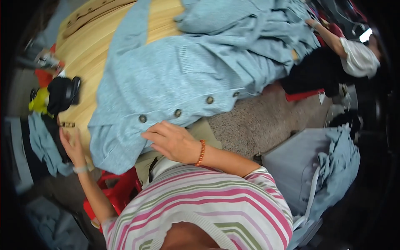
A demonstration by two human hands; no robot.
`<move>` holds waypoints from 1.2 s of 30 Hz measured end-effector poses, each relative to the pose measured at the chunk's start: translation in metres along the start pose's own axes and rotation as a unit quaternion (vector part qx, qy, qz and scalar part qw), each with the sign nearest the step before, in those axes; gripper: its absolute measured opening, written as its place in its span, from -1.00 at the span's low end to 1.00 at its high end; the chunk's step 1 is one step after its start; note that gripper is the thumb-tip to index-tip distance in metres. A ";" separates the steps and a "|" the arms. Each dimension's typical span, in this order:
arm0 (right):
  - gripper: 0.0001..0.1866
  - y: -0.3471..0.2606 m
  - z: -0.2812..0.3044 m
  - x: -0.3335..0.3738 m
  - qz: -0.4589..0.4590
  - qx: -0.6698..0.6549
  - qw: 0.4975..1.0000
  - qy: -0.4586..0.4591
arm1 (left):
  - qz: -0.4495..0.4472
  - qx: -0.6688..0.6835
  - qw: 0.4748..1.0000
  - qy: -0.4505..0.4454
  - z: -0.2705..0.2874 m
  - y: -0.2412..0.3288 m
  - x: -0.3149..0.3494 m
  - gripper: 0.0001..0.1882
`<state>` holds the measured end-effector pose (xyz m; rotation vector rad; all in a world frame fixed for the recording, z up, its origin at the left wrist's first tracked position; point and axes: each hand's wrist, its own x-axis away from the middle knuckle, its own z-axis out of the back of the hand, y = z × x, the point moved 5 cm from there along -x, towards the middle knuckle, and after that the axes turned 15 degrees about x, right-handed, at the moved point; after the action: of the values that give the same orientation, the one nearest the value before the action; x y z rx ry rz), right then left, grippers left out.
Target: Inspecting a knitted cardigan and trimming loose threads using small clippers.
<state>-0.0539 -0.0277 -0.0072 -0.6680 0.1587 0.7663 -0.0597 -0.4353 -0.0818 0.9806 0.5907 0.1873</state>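
Note:
A light blue knitted cardigan (137,79) lies spread across the yellow wood-grained table, its dark buttons along the edge nearest me. My right hand (173,141), with a beaded bracelet at the wrist, has its fingers bent together on that front edge, between two buttons. At the table's left edge, my left hand (74,148) is raised with thumb and finger apart and holds nothing I can see. Just beyond its fingertips is a small dark object (67,124), too blurred to name. A ribbed pocket (196,59) shows on the cardigan.
More blue knitwear (246,21) is heaped at the far right, where another person's hand (311,23) rests on it. Black and yellow items (62,95) sit at the left edge. A red stool (118,191) stands below, and a grey bin (296,162) with blue garments is at right.

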 end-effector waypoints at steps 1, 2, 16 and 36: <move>-0.55 0.002 0.002 0.001 -0.008 -0.007 1.000 0.008 | 0.094 0.077 0.991 -0.062 -0.014 0.020 0.030 -0.23; -0.54 0.004 0.003 0.001 -0.015 -0.007 1.000 0.011 | 0.152 0.173 0.963 -0.143 -0.032 0.043 0.055 -0.24; -0.15 -0.036 0.040 -0.012 0.113 -0.026 0.993 -0.018 | -0.309 0.286 0.681 -0.600 -0.085 0.308 0.079 -0.54; -0.37 -0.127 0.608 0.480 -0.392 0.786 0.237 0.416 | -0.210 0.288 0.734 -0.577 -0.262 0.380 0.110 -0.76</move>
<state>0.3171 0.5603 0.3580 1.0005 1.2743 -1.0483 -0.0703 0.0099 0.0804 1.2974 -0.3506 -1.0380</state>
